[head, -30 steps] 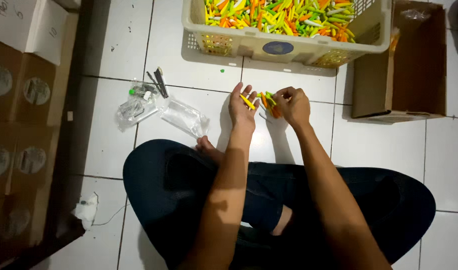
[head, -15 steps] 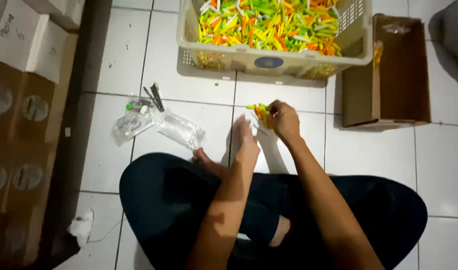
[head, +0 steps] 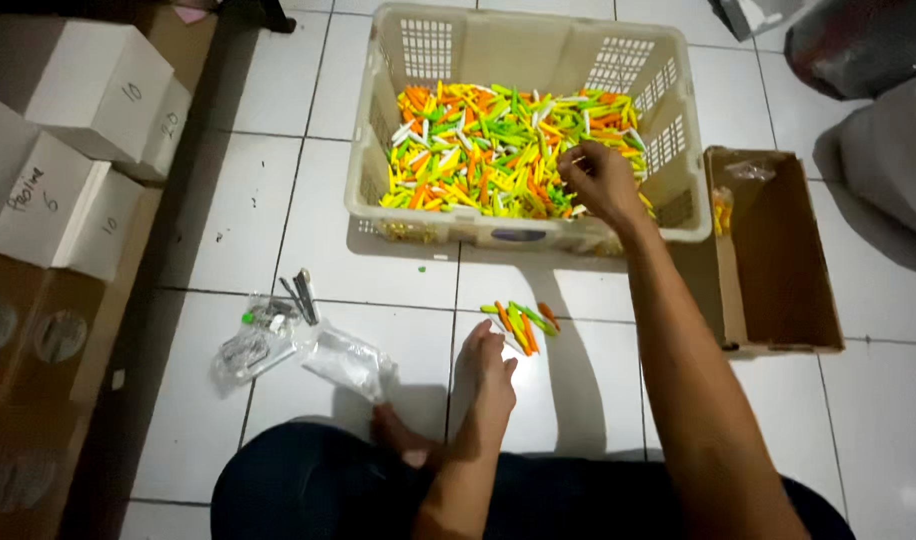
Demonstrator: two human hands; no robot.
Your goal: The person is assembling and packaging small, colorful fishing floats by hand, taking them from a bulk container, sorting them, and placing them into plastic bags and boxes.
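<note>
I see white cardboard boxes (head: 73,150) stacked far off to the left of my left hand (head: 483,375), with brown cartons (head: 28,340) bearing round pale labels below them. Just left of that hand lie clear plastic bags (head: 308,350), crumpled on the tile. To the right of my right hand (head: 598,180) sits an open brown cardboard box (head: 778,260), a small clear bag tucked in its far corner.

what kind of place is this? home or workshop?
Likely a small home workshop or packing room: tiled floor used as workspace, stacked cardboard boxes along the wall, and a basket full of small coloured sticks being hand-sorted.
</note>
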